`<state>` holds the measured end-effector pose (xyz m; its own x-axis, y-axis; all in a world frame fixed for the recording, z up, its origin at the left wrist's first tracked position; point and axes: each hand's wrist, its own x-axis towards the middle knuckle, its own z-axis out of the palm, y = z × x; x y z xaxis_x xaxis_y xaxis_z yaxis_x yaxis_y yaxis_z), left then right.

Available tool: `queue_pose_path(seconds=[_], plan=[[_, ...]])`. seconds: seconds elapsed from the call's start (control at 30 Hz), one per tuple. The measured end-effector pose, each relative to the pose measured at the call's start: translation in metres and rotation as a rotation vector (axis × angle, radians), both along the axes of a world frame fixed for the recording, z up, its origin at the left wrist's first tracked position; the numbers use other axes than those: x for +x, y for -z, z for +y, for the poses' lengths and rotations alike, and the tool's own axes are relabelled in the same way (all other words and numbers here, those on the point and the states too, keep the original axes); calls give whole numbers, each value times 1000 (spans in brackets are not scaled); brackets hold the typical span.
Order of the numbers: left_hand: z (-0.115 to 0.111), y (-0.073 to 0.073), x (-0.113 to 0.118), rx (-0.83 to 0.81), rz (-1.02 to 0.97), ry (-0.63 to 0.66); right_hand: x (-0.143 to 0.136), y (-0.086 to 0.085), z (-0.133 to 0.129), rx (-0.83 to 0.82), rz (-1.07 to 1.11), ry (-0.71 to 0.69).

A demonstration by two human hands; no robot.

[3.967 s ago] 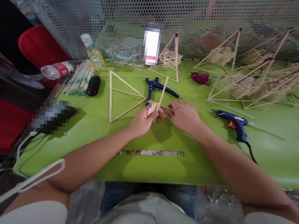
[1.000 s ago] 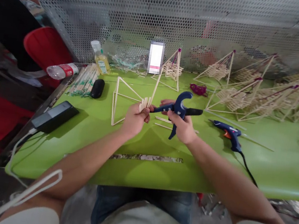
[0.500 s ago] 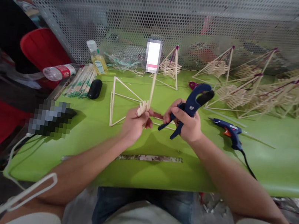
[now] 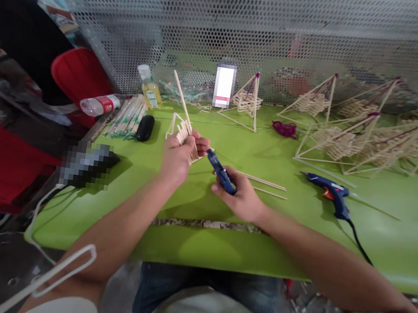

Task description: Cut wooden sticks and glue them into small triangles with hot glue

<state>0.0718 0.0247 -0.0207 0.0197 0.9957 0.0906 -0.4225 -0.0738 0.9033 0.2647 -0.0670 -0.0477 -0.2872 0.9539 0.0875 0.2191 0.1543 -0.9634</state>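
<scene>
My left hand is closed round a bundle of thin wooden sticks. One longer stick rises out of it, leaning left. My right hand grips a dark blue plier-like hand tool, seen edge-on, its tip close to my left fingertips. Whether the tip touches the sticks, I cannot tell. Behind my left hand, a frame of joined sticks is partly hidden. Several loose sticks lie on the green table beyond my right hand.
To the right lies a blue glue gun with its cord. Several stick pyramids and purple yarn stand behind. At left are wrapped sticks, a black case and bottles. A person's dark sleeve shows far left.
The blue tool has turned from broadside to edge-on, its tip now towards my left hand. The bundle and its long stick have tilted left. The whole view has shifted slightly.
</scene>
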Motion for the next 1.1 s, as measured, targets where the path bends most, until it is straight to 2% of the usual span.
queue_pose_path(seconds=[0.1, 0.2, 0.27, 0.37, 0.67, 1.1], plan=[[-4, 8, 1, 67, 33, 86, 27, -20, 11, 65, -108, 134], [-15, 12, 5, 149, 116, 200, 54, -35, 24, 295, -340, 340], [-23, 13, 8, 173, 177, 258, 66, -40, 29, 405, -573, 378], [-33, 14, 15, 180, 235, 331, 74, -40, 29, 449, -798, 345], [-32, 25, 21, 209, 302, 409, 78, -39, 26, 540, -919, 366], [-39, 21, 23, 51, 343, 444, 79, -40, 23, 431, -904, 359]])
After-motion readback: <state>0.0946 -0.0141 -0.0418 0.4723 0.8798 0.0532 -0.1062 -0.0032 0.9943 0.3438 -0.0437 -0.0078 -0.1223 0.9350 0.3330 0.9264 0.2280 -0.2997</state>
